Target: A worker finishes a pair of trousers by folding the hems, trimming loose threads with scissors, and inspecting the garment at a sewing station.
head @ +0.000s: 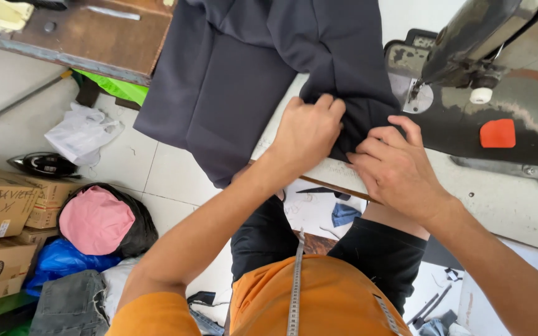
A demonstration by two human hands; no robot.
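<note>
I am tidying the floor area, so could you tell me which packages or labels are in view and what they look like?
Cardboard boxes: stacked at the far left, brown, rectangular, with dark printing.
White label: small slip on the upper box's side.
No signs or screens in view.

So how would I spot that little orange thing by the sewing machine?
Find the old black sewing machine at the table's far right. On its dark bed, right of the needle and past the right hand, lies the orange-red patch: the only bright, flat, squarish thing there.
</note>
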